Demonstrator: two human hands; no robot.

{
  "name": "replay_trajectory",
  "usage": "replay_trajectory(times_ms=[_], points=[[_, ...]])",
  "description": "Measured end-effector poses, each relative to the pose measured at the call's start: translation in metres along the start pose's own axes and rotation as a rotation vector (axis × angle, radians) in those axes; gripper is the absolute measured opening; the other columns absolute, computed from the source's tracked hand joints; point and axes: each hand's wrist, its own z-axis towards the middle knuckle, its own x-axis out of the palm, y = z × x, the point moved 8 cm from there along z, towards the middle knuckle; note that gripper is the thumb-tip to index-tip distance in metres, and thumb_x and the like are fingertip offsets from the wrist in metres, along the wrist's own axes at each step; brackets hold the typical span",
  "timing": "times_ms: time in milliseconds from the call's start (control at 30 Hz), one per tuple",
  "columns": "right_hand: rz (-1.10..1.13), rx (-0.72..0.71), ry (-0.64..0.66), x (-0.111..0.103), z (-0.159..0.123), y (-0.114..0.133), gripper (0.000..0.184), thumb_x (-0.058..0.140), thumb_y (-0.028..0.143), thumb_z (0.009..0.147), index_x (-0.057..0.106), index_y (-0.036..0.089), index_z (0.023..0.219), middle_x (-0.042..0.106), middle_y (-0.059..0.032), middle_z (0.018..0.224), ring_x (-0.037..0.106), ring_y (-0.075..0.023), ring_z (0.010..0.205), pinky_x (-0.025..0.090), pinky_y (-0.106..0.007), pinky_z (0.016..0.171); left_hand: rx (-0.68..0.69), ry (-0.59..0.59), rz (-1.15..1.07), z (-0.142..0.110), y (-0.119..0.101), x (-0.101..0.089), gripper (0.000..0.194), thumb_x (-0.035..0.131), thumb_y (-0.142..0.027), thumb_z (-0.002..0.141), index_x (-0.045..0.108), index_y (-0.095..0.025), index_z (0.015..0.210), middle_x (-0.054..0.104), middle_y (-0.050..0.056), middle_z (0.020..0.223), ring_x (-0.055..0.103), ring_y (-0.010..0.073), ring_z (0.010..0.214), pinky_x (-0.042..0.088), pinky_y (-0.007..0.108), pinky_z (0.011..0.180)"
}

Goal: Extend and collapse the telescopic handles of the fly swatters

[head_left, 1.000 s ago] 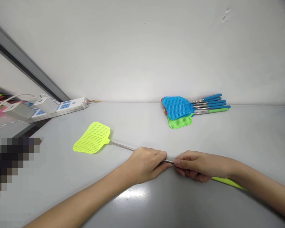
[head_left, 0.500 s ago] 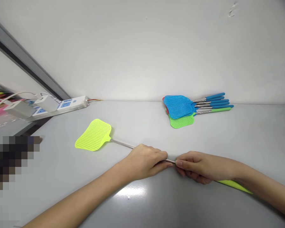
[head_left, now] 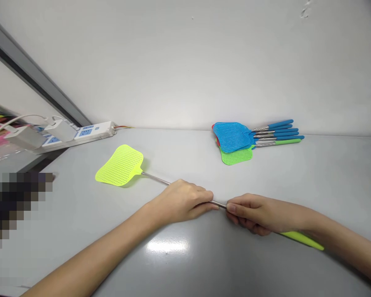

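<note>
A yellow-green fly swatter (head_left: 120, 166) stretches across the middle of the table, its perforated head at the left and its handle at the right. My left hand (head_left: 188, 201) is closed around the swatter's thin metal shaft. A short piece of bare shaft shows between the two hands. Beyond it, my right hand (head_left: 250, 212) pinches the shaft with thumb and fingers, close to the handle. The palm and wrist hide part of that handle, whose tip sticks out under the right forearm.
Against the wall lies a stack of fly swatters (head_left: 231, 137), blue over green and red, handles pointing right. A white power strip (head_left: 95, 131) with plugged-in adapters sits at the back left. The grey table (head_left: 185, 268) reflects a bright light.
The yellow-green swatter and both hands sit slightly higher and further left in the picture. My left hand has shifted a little away from my right, so slightly more shaft shows between them.
</note>
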Motion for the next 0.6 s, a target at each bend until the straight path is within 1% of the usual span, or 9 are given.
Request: replay_trajectory(times_ms=[600], points=[[-0.004,-0.008,-0.012,-0.0021,-0.0004,-0.0015,0.036,0.034,0.048,0.085,0.046,0.016,0.073,0.032,0.0059,0.055,0.026,-0.0033,0.041,0.023,-0.015,0.037,0.006,0.031,-0.021,-0.0035,0.0092,-0.0009,0.034,0.030,-0.038,0.089,0.046,-0.018,0.066,0.051,-0.004,0.057,0.047,0.0076,0.052,0.029,0.020,0.048]])
